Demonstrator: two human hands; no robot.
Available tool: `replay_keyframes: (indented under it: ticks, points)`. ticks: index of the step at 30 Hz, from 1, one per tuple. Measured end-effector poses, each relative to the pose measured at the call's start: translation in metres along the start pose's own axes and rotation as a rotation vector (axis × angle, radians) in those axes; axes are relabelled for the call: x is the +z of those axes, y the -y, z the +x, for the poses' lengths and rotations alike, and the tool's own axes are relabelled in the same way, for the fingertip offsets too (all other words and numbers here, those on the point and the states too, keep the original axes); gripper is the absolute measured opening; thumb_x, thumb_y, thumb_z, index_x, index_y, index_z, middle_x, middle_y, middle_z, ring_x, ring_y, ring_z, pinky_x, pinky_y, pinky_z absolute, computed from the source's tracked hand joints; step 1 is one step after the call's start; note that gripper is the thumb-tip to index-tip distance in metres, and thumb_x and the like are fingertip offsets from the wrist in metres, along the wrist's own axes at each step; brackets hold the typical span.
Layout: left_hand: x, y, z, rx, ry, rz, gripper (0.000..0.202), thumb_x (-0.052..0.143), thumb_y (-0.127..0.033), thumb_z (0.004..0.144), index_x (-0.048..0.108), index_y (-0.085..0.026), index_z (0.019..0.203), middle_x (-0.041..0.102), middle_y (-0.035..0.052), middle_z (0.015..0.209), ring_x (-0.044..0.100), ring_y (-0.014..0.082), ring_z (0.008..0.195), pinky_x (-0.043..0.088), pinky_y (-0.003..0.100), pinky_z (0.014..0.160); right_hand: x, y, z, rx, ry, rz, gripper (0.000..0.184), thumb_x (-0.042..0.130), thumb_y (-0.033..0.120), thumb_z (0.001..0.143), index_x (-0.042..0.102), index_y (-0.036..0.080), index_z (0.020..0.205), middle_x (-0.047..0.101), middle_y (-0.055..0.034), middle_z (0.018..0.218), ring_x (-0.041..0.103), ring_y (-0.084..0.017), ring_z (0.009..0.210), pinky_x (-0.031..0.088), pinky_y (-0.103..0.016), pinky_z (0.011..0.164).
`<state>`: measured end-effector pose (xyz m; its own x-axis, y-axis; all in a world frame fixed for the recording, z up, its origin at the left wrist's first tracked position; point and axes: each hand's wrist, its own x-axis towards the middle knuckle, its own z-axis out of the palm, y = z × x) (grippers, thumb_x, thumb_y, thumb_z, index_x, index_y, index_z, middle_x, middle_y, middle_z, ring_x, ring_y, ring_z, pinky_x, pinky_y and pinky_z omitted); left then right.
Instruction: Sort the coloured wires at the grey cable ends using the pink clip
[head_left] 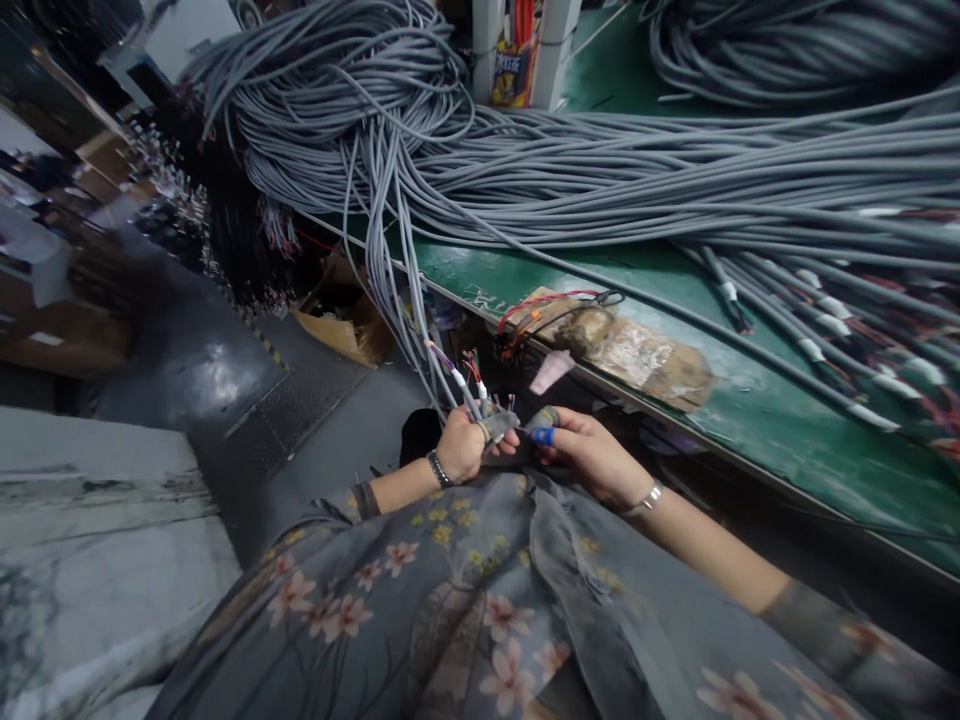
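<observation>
My left hand point(463, 447) is closed around several grey cables point(429, 365) that hang down from the bench. White sleeves and thin coloured wires point(472, 368) show at the cable ends above the fist. Just to its right, my right hand point(589, 455) pinches at a thin dark wire end point(523, 431) beside the left thumb. Finger covers sit on the fingertips, grey on the left thumb, grey and blue on the right hand. The exact wire between the right fingertips is too small to make out clearly.
A thick bundle of grey cables point(600, 180) runs along the green bench point(480, 275). On its edge lies a taped cardboard piece point(645, 360) with red wires. White-sleeved cable ends point(832, 315) lie at right. An open cardboard box point(345, 335) stands on the floor.
</observation>
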<state>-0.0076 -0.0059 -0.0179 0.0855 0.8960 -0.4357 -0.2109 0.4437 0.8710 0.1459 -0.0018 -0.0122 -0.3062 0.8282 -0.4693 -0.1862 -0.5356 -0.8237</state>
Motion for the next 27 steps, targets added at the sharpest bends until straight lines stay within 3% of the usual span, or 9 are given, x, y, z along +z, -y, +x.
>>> replay_keyframes:
  ticks: [8,14,20,27]
  points:
    - [-0.002,0.005,0.000,-0.015,0.093,0.085,0.051,0.078,-0.056,0.052,0.050,-0.014,0.054,0.057,0.0011,0.046,0.050,0.0076,0.038,0.033,0.018,0.038,0.003,0.006,0.006,-0.079,0.011,-0.059,0.042,0.084,0.048,0.050,0.065,0.018,0.073,0.061,0.0016,0.063,0.048,-0.009,0.053,0.038,-0.023,0.051]
    - [0.000,0.002,-0.001,-0.081,0.093,0.131,0.044,0.080,-0.049,0.054,0.054,-0.014,0.062,0.055,-0.0013,0.045,0.053,0.0089,0.040,0.035,0.017,0.040,0.004,0.001,0.009,-0.085,-0.036,-0.130,0.043,0.083,0.052,0.049,0.061,0.018,0.065,0.058,0.0028,0.056,0.045,-0.008,0.050,0.037,-0.023,0.050]
    - [0.001,-0.004,0.000,-0.138,0.225,0.218,0.041,0.082,-0.044,0.054,0.055,-0.013,0.059,0.059,0.0005,0.048,0.053,0.0088,0.041,0.038,0.019,0.042,0.005,-0.004,0.006,-0.144,-0.064,-0.179,0.044,0.081,0.055,0.049,0.059,0.019,0.063,0.058,0.0027,0.056,0.047,-0.009,0.050,0.040,-0.025,0.050]
    - [-0.002,0.002,0.001,-0.089,0.151,0.135,0.047,0.077,-0.054,0.057,0.053,-0.013,0.055,0.056,0.0006,0.045,0.051,0.0085,0.039,0.033,0.018,0.040,0.006,0.000,0.009,-0.156,-0.113,-0.193,0.049,0.081,0.060,0.045,0.059,0.018,0.059,0.055,0.0028,0.053,0.042,-0.008,0.047,0.037,-0.024,0.047]
